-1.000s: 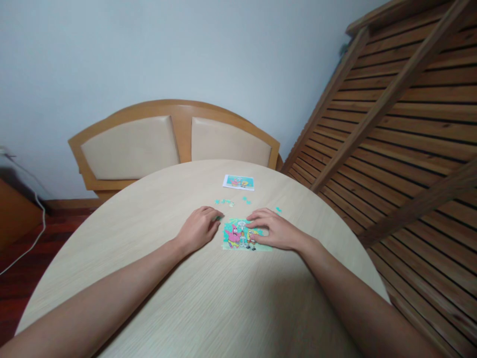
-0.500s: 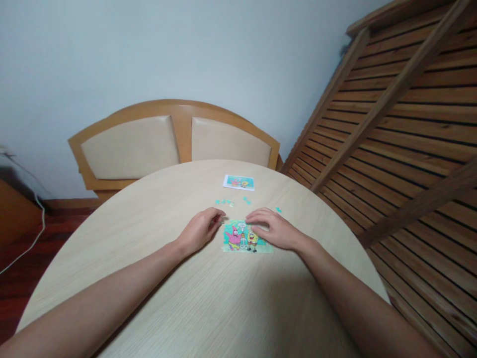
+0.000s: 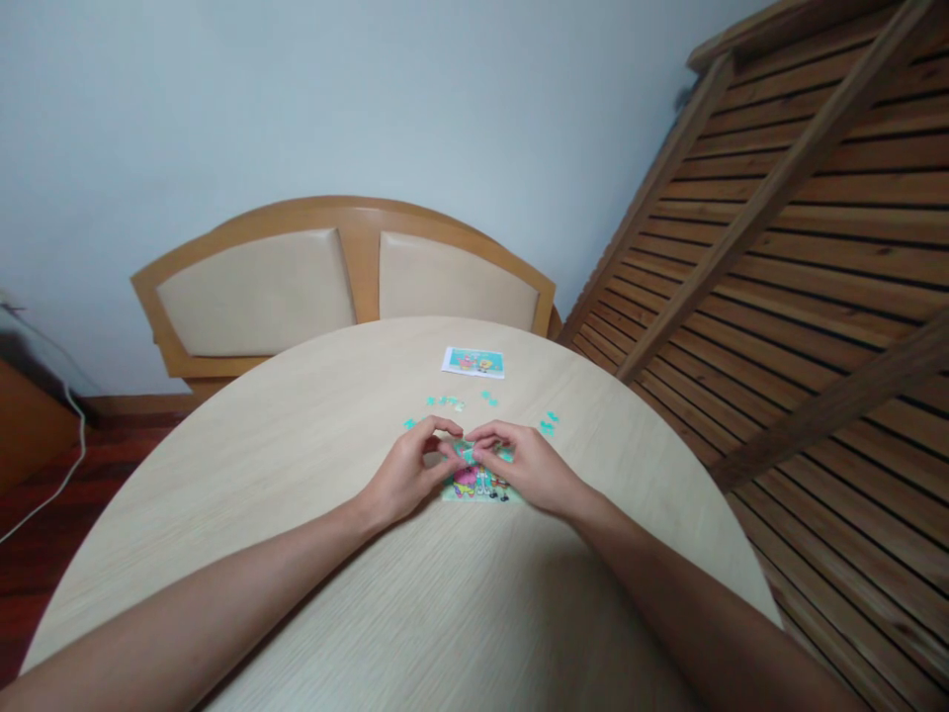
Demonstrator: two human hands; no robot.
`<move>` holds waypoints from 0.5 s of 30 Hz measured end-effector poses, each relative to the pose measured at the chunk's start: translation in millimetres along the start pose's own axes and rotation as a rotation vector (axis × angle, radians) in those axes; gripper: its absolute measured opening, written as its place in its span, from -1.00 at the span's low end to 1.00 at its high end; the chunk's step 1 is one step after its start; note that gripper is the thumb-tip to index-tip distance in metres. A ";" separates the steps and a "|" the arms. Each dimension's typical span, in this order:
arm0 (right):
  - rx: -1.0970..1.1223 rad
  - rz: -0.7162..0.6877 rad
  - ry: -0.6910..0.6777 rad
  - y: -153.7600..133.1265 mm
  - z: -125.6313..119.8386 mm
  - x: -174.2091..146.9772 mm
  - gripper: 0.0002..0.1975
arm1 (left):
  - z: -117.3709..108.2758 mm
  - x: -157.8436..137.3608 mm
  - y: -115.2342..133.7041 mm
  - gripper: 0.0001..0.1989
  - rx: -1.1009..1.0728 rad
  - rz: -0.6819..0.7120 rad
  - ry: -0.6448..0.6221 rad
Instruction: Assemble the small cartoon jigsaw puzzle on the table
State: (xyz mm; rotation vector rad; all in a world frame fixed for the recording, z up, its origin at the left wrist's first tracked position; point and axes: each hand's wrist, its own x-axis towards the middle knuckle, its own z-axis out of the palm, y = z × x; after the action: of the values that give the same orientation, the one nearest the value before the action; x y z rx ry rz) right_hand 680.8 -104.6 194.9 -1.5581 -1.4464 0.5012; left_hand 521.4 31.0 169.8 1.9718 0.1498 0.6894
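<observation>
Both the left hand (image 3: 406,469) and the right hand (image 3: 537,469) are half closed over a SpongeBob jigsaw puzzle (image 3: 483,485), their fingertips nearly meeting above its upper middle. On each, the fingers are bent and the thumb stands a little apart from the index finger; whether a piece is pinched between them cannot be told. The puzzle lies flat near the middle of a round, pale wood-grain table (image 3: 297,445), its lower edge showing between the wrists, with pink Patrick and Squidward's legs partly visible.

One loose turquoise piece (image 3: 409,423) lies just beyond the left hand, and a small cluster (image 3: 547,427) lies beyond the right. Farther off are a short row of pieces (image 3: 445,401) and a pair (image 3: 489,399), then a picture card (image 3: 475,363) with the same characters.

Behind the table, an arched wooden backrest (image 3: 363,252) with two beige padded panels stands against a pale wall (image 3: 333,89). Wooden slats (image 3: 830,247) slope along the right; a white cable (image 3: 83,435) hangs at far left over dark reddish flooring (image 3: 140,450).
</observation>
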 end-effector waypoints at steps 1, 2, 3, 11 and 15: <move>-0.010 0.009 0.020 2.0 -2.8 1.1 -0.79 | -1.5 -0.5 0.1 -0.74 0.055 0.035 -0.006; -0.028 0.014 0.042 4.5 -6.5 2.3 -0.79 | -3.1 -1.2 0.6 -0.77 0.124 0.076 -0.024; -0.051 0.018 0.063 7.4 -10.9 3.6 -0.79 | -4.6 -2.0 1.3 -0.79 0.201 0.120 -0.062; -0.215 0.165 0.166 40.4 -43.4 8.0 -0.80 | -8.0 -7.9 6.6 -0.58 0.607 0.334 -0.436; -0.250 0.186 0.124 47.9 -44.3 6.2 -0.81 | -7.9 -8.4 4.9 -0.58 0.617 0.335 -0.456</move>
State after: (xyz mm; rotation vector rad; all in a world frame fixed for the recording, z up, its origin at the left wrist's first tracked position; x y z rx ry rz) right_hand 744.3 -108.5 179.2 -1.9002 -1.3149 0.3326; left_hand 509.4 31.5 173.2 2.7353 -0.2861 0.4027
